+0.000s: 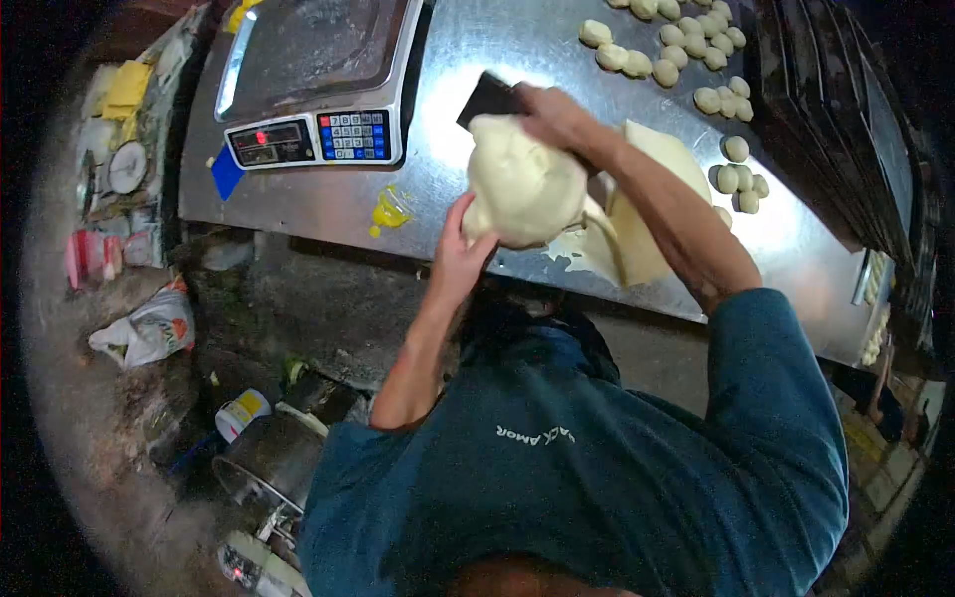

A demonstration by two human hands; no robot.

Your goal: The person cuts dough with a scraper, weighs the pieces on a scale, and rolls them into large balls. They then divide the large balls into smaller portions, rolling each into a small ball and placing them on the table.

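Note:
A large, smooth lump of pale dough (522, 184) is lifted over the front part of the metal table (428, 129). My left hand (464, 251) grips it from the lower left, thumb and fingers wrapped on its side. At the dough's upper right edge, my right hand (557, 117) is closed around a dark, flat dough scraper (487, 99), whose blade sticks out to the left. More dough (647, 214) lies spread on the table beneath my right forearm, with a strip of it reaching toward the lump.
A digital scale (358, 134) stands at the table's left, with a yellow smear (391, 207) in front. Small dough balls (686, 45) sit in groups at the back right, beside stacked dark trays (821, 109). A pot (269, 458) and bucket (242, 413) are below left.

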